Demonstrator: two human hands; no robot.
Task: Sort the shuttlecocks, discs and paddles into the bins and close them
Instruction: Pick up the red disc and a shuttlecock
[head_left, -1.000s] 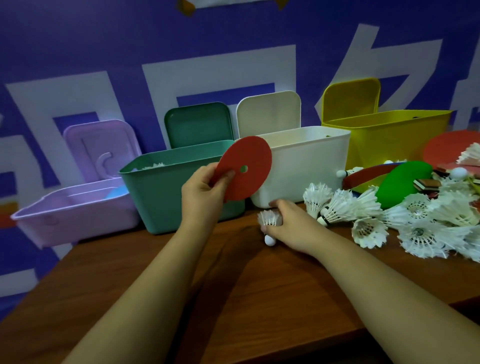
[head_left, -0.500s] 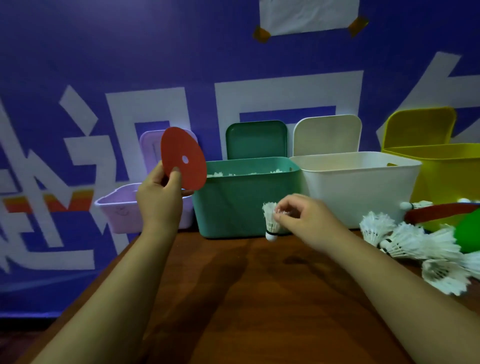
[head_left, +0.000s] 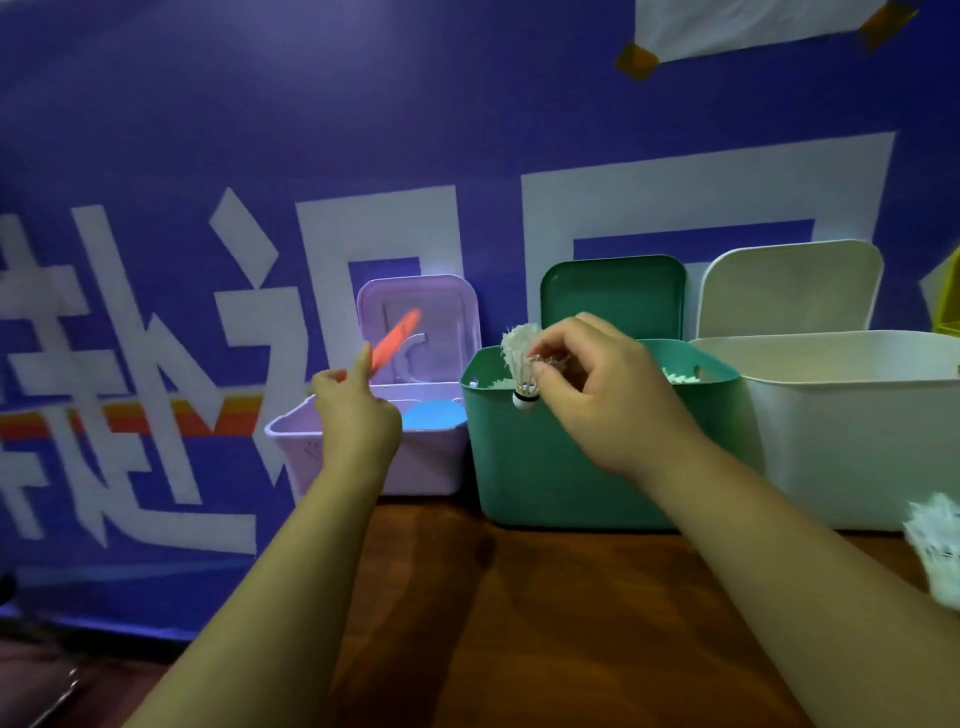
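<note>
Evidently each hand was matched to its own bin. My left hand (head_left: 358, 415) pinched the red disc (head_left: 396, 340) by its lower edge, tilted above the lilac bin (head_left: 291, 431) just beyond it, where a blue disc (head_left: 434, 415) lay. Blur made that grip hard to confirm. My right hand (head_left: 608, 400) pinched a shuttlecock (head_left: 522, 364) by its feathers, cork down, over the near-left corner of the green bin (head_left: 545, 478), with white feathers showing inside. Both bins stood open.
</note>
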